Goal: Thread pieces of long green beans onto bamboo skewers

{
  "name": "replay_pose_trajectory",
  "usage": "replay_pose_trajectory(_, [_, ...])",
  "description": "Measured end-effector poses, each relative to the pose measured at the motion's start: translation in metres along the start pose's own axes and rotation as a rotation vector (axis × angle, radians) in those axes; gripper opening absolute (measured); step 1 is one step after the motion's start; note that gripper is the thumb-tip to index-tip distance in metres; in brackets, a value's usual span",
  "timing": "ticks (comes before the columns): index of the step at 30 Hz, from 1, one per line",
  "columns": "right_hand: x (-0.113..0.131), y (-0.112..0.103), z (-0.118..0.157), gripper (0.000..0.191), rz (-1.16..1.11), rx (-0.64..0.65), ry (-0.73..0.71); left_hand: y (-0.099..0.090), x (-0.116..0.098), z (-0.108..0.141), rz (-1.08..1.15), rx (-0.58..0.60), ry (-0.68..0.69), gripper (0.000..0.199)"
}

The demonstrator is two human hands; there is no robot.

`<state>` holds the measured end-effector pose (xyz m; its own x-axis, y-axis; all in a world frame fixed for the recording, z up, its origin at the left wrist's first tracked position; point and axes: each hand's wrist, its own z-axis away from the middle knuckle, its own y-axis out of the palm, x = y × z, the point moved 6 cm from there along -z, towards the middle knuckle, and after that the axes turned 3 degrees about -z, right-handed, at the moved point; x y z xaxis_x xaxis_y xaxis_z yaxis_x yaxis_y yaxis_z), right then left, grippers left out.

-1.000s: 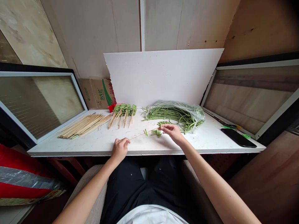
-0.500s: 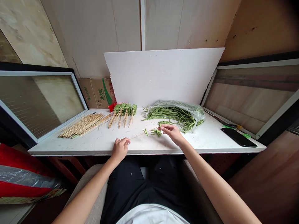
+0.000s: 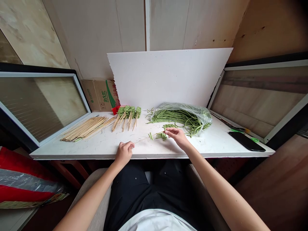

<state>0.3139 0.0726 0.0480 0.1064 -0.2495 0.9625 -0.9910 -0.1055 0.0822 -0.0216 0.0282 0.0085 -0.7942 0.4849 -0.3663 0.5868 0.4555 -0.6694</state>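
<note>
My left hand (image 3: 124, 152) is closed on one end of a thin wooden skewer (image 3: 141, 140) near the table's front edge. At the skewer's other end, my right hand (image 3: 176, 136) pinches a short green bean piece (image 3: 165, 128). Cut bean pieces (image 3: 161, 136) lie below and beside my right fingers, with a couple more (image 3: 150, 136) to their left. Behind my right hand, long green beans (image 3: 179, 116) spill from a clear plastic bag (image 3: 204, 114). Filled bean skewers (image 3: 129, 112) rest at the back, left of the bag.
Bare skewers (image 3: 86, 128) are piled on the left of the white table (image 3: 101, 150). A black phone (image 3: 246, 141) and a green ring (image 3: 254, 140) lie at the right. A cardboard box (image 3: 99, 94) and an upright white board (image 3: 168, 78) stand behind.
</note>
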Motion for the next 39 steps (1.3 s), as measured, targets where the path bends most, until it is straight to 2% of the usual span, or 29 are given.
replay_pose_trajectory(8, [-0.0004, 0.0002, -0.0003, 0.049, 0.001, -0.004, -0.006, -0.0003, -0.001, -0.0004, -0.008, -0.01, 0.014, 0.029])
replay_pose_trajectory(19, [-0.0018, -0.0046, -0.0001, 0.046, 0.039, -0.078, 0.007, -0.001, -0.0019, -0.0008, -0.015, -0.013, 0.029, 0.031])
replay_pose_trajectory(30, [-0.0012, -0.0008, 0.0038, 0.045, 0.051, -0.116, 0.01, -0.0008, -0.0012, 0.0, -0.014, -0.011, 0.029, 0.027])
replay_pose_trajectory(39, [0.0003, 0.0021, 0.0012, 0.043, -0.004, -0.041, -0.02, -0.0003, 0.0019, -0.0003, 0.006, -0.019, 0.0, 0.028])
